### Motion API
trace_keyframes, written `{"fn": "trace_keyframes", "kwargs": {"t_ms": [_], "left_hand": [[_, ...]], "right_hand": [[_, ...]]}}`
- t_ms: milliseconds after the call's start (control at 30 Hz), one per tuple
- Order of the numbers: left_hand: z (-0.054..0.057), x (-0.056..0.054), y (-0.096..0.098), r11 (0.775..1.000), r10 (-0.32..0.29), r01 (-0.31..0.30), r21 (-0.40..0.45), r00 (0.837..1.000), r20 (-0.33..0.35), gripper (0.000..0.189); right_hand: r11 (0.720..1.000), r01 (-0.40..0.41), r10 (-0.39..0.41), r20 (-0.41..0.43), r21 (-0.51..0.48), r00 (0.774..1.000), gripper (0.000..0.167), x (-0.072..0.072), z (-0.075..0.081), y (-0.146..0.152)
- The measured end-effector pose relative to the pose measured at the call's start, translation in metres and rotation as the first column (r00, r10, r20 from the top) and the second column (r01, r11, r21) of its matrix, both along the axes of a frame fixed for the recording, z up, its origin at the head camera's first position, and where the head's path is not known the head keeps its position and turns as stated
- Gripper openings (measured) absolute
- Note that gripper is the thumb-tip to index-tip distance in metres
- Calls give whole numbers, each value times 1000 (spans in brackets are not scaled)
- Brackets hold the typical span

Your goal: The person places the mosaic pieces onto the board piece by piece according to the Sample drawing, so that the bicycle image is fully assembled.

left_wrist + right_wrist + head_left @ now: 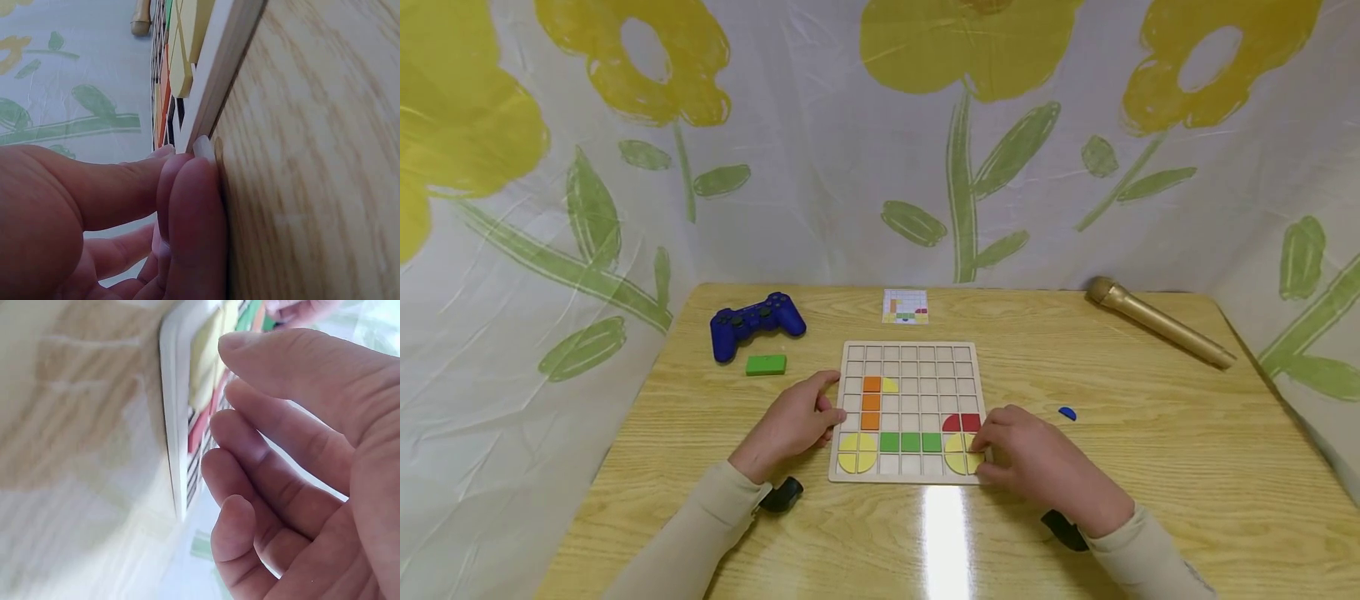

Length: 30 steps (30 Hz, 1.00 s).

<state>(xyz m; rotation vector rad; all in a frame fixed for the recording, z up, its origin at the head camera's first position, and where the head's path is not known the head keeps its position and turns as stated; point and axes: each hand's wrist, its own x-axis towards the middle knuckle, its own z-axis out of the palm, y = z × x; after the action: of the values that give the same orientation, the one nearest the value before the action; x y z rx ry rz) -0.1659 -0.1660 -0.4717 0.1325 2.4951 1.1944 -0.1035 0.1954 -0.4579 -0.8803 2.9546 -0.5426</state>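
Observation:
A wooden grid board (895, 482) lies on the table with flat coloured pieces in its cells. My left hand (797, 417) holds the board's left edge, its thumb and fingers meeting at the rim in the left wrist view. My right hand (1030, 454) is over the lower right corner, fingers loosely bent. Its thumb (275, 359) overlaps the yellow quarter-circle pieces (206, 362) there, and no piece shows between the fingers. Red pieces (961, 422) sit just above that circle. A second yellow circle (857, 452), green squares (911, 442) and orange squares (872, 402) fill other cells.
A pattern card (906, 307) lies behind the board. To the left are a blue game controller (757, 323) and a green block (766, 365). A small blue half-circle piece (1067, 412) and a gold microphone (1161, 323) lie to the right. A flowered cloth hangs behind the table.

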Motion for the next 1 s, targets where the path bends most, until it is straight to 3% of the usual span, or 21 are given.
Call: {"fn": "trace_keyframes", "kwargs": {"t_ms": [200,633,833,1000], "left_hand": [[-1,-1,1,1000,-5,5,-15,1000,-7,67],[-2,-1,0,1000,11,-11,-17,1000,7,68],[-2,-1,-1,1000,11,-11,-16,1000,6,67],[-3,-1,0,1000,-1,1,-15,1000,-1,67]], "right_hand": [[996,81,-80,-47,23,996,13,-1,5,21],[973,218,-220,23,78,975,9,1,1,97],[960,274,-278,106,51,955,13,-8,-2,110],[958,284,-286,101,36,953,17,-17,-4,114]]}}
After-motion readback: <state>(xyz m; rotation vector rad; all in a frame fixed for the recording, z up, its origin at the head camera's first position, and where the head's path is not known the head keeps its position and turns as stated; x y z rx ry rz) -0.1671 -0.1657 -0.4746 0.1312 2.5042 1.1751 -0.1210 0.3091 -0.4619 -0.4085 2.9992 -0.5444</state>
